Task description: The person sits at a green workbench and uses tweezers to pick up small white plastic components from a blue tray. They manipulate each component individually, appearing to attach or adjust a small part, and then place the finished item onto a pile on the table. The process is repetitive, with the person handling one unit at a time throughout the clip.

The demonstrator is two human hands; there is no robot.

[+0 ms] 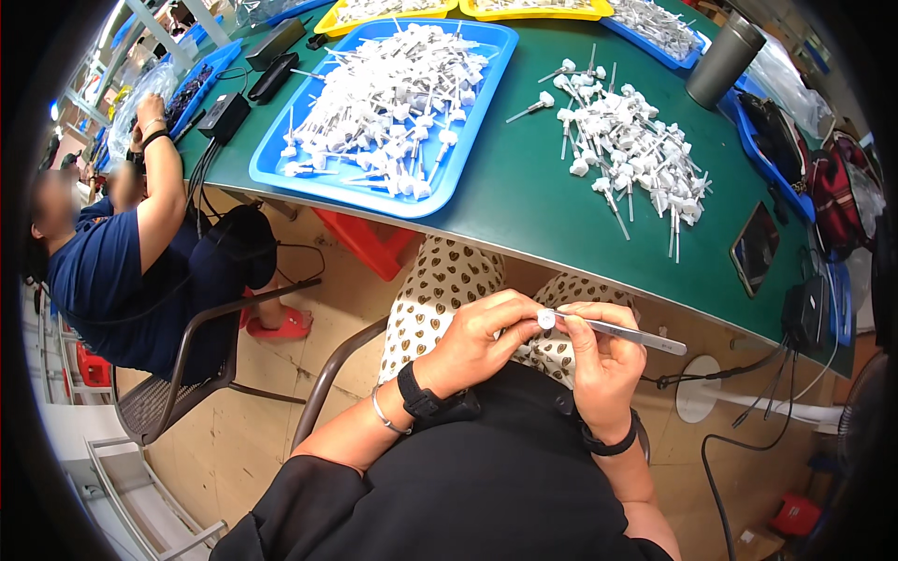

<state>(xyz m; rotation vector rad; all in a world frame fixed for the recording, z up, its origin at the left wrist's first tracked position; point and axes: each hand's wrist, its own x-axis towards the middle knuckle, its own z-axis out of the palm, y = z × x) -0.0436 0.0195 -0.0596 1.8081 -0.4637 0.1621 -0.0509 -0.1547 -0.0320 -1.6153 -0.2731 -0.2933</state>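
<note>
"White part [546,320], where?"
"Near, over your lap: your left hand [482,341] pinches it, your right hand [603,363] grips metal tweezers [655,339], tips beside it. Blue tray [479,117] far, on green table [524,187]."

A blue rectangular plastic tray [482,98] heaped with white stemmed plastic pieces [393,89] lies on the green surface [524,178]. Right of the tray spreads a pile of similar white pieces [636,150]; farther right of it stands a grey cylindrical flask [725,61]. Nearer the wearer than the tray, the left hand [482,337] pinches a small round white piece [546,319]; the right hand [603,360] holds slim silver metal tweezers [650,338] at it.
</note>
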